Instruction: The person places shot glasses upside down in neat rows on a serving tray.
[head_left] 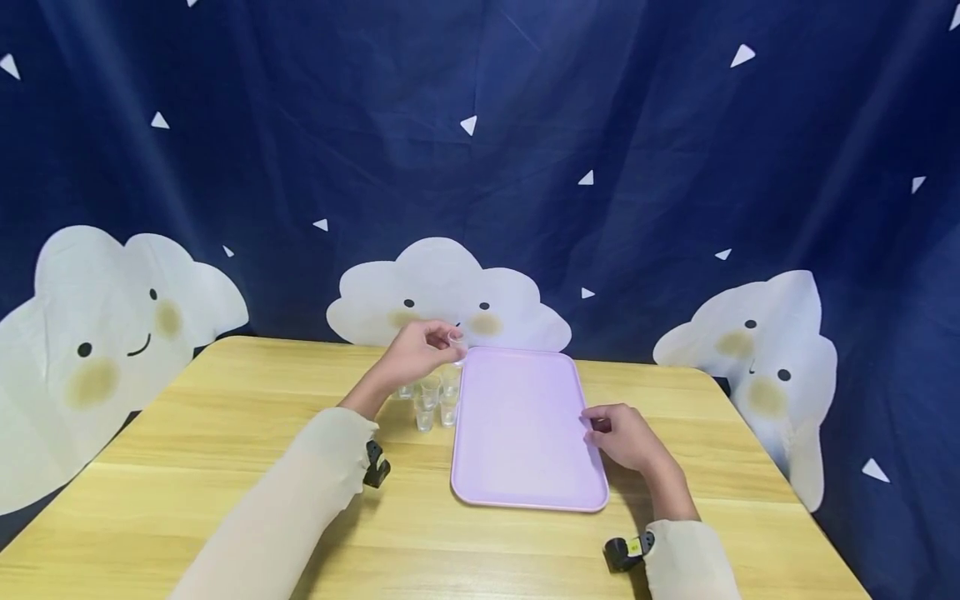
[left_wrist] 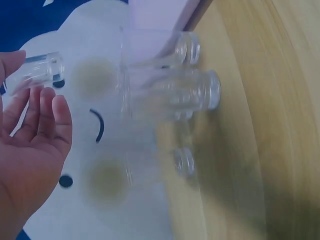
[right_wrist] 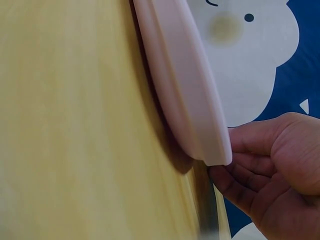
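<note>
The left hand (head_left: 420, 348) pinches a clear shot glass (head_left: 457, 346) between thumb and fingers, off the counter (head_left: 187, 467), near the far left corner of a lilac tray (head_left: 525, 433). The right hand (head_left: 626, 435) pinches the tray's right rim, thumb opposite fingers. The work looks barely begun: one glass is in hand, none shows on the tray, and several other glasses (head_left: 424, 412) stand ungripped beside its left edge.

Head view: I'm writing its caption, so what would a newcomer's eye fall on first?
The lilac tray likely catches the eye first, its right rim held by the right hand. Behind it hangs a dark blue curtain with white cloud faces. By the tray's far left corner, the left hand holds a small clear cup near other clear cups.
</note>
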